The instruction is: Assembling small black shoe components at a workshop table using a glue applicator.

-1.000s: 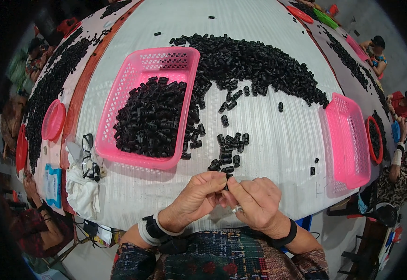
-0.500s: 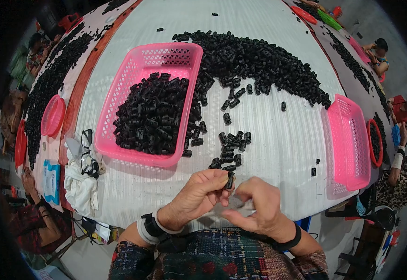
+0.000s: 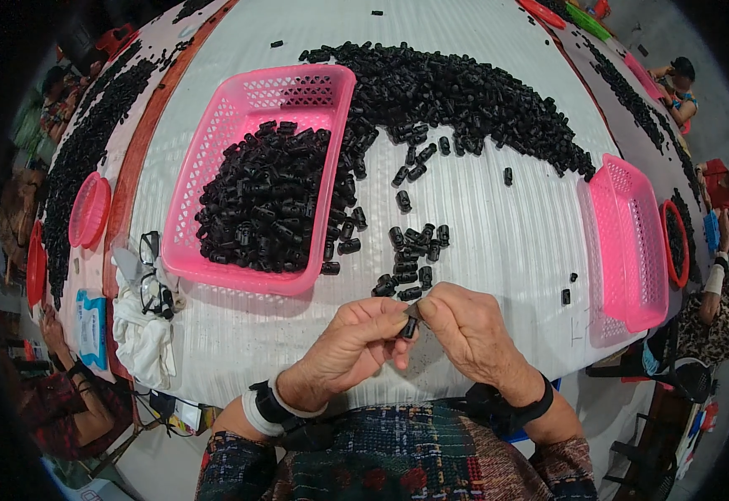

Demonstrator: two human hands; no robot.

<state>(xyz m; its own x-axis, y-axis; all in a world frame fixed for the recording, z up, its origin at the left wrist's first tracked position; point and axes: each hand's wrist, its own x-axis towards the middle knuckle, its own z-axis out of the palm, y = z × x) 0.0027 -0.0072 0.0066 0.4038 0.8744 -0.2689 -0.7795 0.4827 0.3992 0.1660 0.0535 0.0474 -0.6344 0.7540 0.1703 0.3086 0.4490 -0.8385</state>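
Observation:
Between the thumb and fingers of my left hand [image 3: 354,341] is a small black cylindrical piece [image 3: 409,328], held above the near edge of the table. My right hand [image 3: 469,330] is closed in a pinch right beside its upper end; whatever lies between those fingertips is too small to make out. Just beyond my hands lies a small group of similar black pieces [image 3: 410,255]. To the left, a pink perforated basket [image 3: 182,196] is heaped with the same pieces. A long pile of them [image 3: 464,100] curves across the table behind the basket.
A second pink basket [image 3: 627,242] stands at the right table edge. Eyeglasses [image 3: 152,275] rest on a white cloth [image 3: 143,342] at the left, near a blue packet [image 3: 92,327]. Other people sit at neighbouring tables on both sides, with more black pieces and red trays.
My right hand has moved left and closed its fingers near the black piece; earlier its thumb and fingers were apart. The left hand still holds the piece, now tilted differently.

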